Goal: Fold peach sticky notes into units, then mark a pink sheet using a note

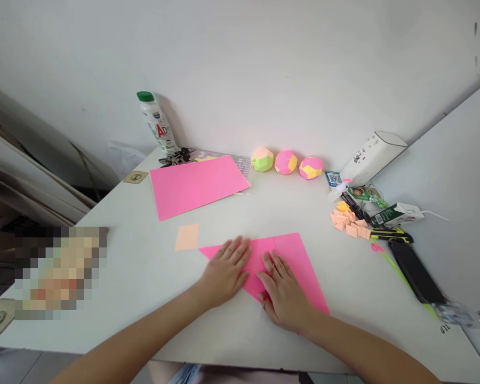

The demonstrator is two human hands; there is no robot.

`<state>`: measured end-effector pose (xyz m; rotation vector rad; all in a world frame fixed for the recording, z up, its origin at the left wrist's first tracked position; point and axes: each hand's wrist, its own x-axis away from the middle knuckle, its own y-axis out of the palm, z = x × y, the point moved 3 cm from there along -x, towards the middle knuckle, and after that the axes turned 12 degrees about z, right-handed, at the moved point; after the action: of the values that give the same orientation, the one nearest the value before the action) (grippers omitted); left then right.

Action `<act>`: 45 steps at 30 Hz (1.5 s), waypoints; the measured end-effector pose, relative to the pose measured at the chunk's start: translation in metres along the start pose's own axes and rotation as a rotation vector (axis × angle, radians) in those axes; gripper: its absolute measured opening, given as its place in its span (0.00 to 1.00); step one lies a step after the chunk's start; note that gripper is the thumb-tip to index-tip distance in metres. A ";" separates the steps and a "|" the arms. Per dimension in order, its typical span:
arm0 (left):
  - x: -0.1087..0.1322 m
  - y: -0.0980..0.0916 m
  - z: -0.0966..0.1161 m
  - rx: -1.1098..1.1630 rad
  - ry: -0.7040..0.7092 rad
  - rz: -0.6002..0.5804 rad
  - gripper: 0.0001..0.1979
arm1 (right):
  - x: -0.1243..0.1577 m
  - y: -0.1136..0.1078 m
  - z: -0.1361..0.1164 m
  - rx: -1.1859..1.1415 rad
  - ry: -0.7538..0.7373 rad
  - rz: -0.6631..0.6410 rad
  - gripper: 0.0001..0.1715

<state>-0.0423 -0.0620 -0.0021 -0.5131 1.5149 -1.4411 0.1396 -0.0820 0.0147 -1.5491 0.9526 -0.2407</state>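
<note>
A pink sheet of paper [296, 261] lies on the white table in front of me, with a straight crease or edge near its top right and a pointed corner at the left. My left hand [226, 272] rests flat on its left part, fingers stretched out. On its middle lies my right hand [282, 293], fingers apart and slightly bent, with a ring on one finger. Both palms hide part of the paper. Just left of it is a small peach paper piece [187, 237].
A stack of pink sheets [198, 186] lies at the back left, near a white bottle [158, 122] and keys [178, 157]. Several folded paper balls [286, 162] line the wall. To the right are small peach folded pieces [350, 221], a cutter [392, 234] and a black case [416, 272].
</note>
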 end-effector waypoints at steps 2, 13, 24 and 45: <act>-0.016 0.005 0.015 0.057 0.079 -0.037 0.26 | 0.000 -0.001 0.001 -0.014 0.015 0.017 0.21; -0.041 0.017 0.038 0.104 0.083 -0.050 0.32 | 0.008 -0.013 0.002 -0.095 -0.032 0.174 0.23; -0.046 0.013 0.036 0.197 0.047 -0.233 0.54 | 0.006 -0.052 0.029 -0.474 -0.010 0.069 0.08; -0.043 0.020 0.035 0.202 0.028 -0.291 0.52 | -0.075 -0.008 0.100 -0.616 0.508 0.157 0.09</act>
<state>0.0125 -0.0414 -0.0007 -0.6092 1.3358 -1.8107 0.1590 0.0416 0.0252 -2.0028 1.6523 -0.2474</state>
